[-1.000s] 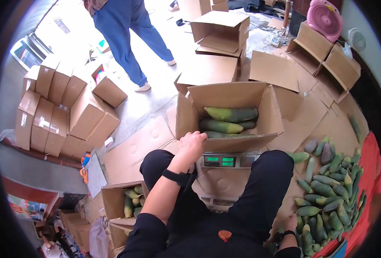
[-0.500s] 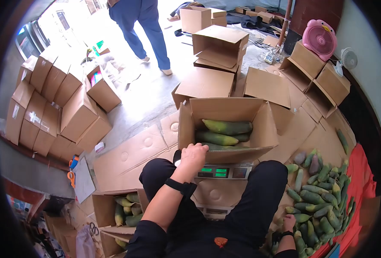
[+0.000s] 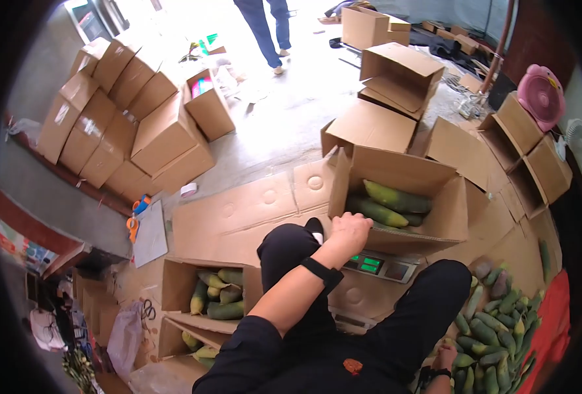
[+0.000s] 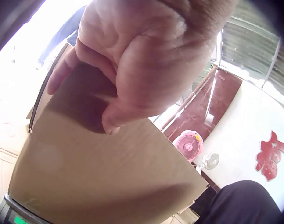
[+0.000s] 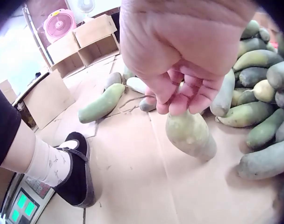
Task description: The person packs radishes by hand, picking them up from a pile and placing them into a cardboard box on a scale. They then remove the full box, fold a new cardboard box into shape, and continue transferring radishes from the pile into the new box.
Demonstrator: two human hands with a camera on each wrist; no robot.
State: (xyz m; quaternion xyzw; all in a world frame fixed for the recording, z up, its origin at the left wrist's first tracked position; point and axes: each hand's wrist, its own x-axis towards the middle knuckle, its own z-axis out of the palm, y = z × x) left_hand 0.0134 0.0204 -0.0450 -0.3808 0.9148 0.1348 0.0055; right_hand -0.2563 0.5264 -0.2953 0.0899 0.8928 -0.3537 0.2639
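At my 3 o'clock, low beside my leg, my right hand (image 5: 188, 51) has its grip closed in a pinch, fingers curled on the pale top end of a radish (image 5: 191, 135). The radish hangs tilted below my fingertips; I cannot tell whether its lower end meets the cardboard (image 5: 128, 186) spread on the floor. Just beyond it, between 2 and 3 o'clock, lies the pile (image 3: 494, 335) of radishes, with a red cloth (image 3: 553, 328) along its far side.

At 12 o'clock my left hand (image 3: 350, 235) grips the near wall of the box (image 3: 406, 169), towards its left corner, thumb against the outer face. The box sits on the scale (image 3: 396, 271), whose displays glow green, and a few radishes (image 3: 396, 197) lie inside it.

Near 10 o'clock a second box (image 3: 176, 289) holds more radishes, and the scissors (image 3: 148, 308) lie to the left of it. Farther off at 10, an orange-and-blue tape dispenser (image 3: 133, 223) is by a grey sheet (image 3: 150, 236).

Well apart, towards 11, stands a stack (image 3: 101, 131) of boxes. Near 1 o'clock a pink fan (image 3: 541, 96) sits on boxes, a white fan (image 3: 574, 134) just beside it. Farthest, between 11 and 12, are the blue-trousered legs (image 3: 265, 29) of a person.
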